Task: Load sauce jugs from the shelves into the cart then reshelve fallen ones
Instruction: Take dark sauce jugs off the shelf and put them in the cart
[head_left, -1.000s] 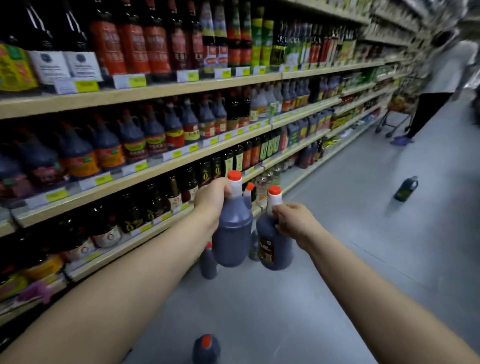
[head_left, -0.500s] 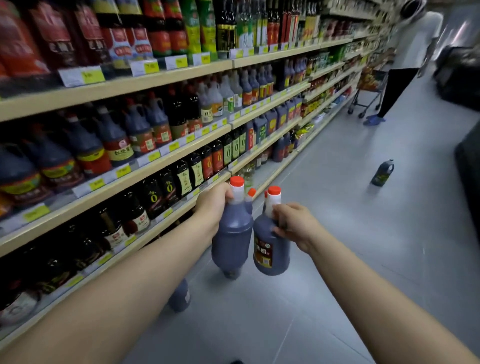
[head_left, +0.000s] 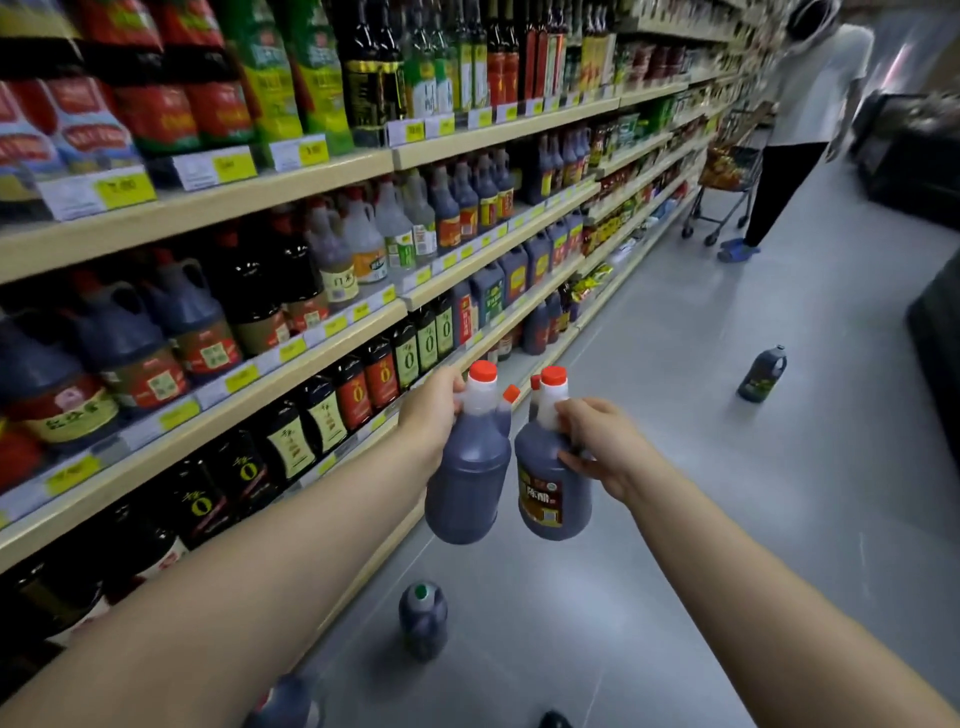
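My left hand (head_left: 434, 415) grips the handle of a dark sauce jug (head_left: 467, 483) with a red cap, held up in front of me. My right hand (head_left: 602, 447) grips the neck of a second dark jug (head_left: 550, 493) with a red label, right beside the first. A green-capped jug (head_left: 423, 621) stands on the floor below them. Another dark jug (head_left: 762, 374) stands farther out on the aisle floor to the right. A third jug (head_left: 283, 701) shows at the bottom edge near the shelf base.
Long shelves (head_left: 311, 358) full of sauce jugs and bottles run along the left. A person (head_left: 800, 119) stands by a shopping cart (head_left: 724, 182) far down the aisle. A dark object (head_left: 940, 332) sits at the right edge. Grey floor (head_left: 727, 519) stretches ahead.
The view has moved forward along the aisle with both jugs still held up. The floor jug by the shelf now sits closer below my hands.
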